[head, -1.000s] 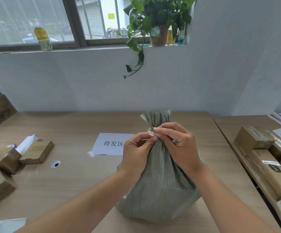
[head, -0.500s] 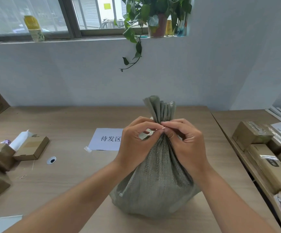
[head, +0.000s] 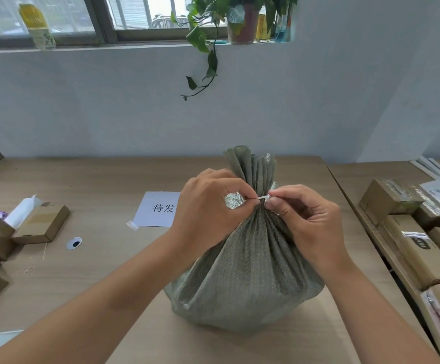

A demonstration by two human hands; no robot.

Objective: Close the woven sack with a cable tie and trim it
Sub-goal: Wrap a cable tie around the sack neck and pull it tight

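Note:
A grey-green woven sack (head: 247, 271) stands upright on the wooden table (head: 108, 258), its mouth gathered into a pleated neck (head: 253, 169). A thin white cable tie (head: 263, 197) crosses the front of the neck. My left hand (head: 208, 208) pinches the tie's left part against the neck with thumb and forefinger. My right hand (head: 310, 219) pinches the tie's right end just beside the neck. The rest of the tie is hidden behind the sack and my fingers.
A white paper sign (head: 158, 208) is taped behind the sack. Small cardboard boxes (head: 40, 224) and a tape roll (head: 73, 243) lie at the left. Taped cartons (head: 408, 237) fill a second table on the right. A potted plant (head: 239, 19) and bottle (head: 38, 24) stand on the windowsill.
My hands moved a little apart at the sack's neck, and a short stretch of white tie now shows between the fingertips. The view has tilted slightly downward.

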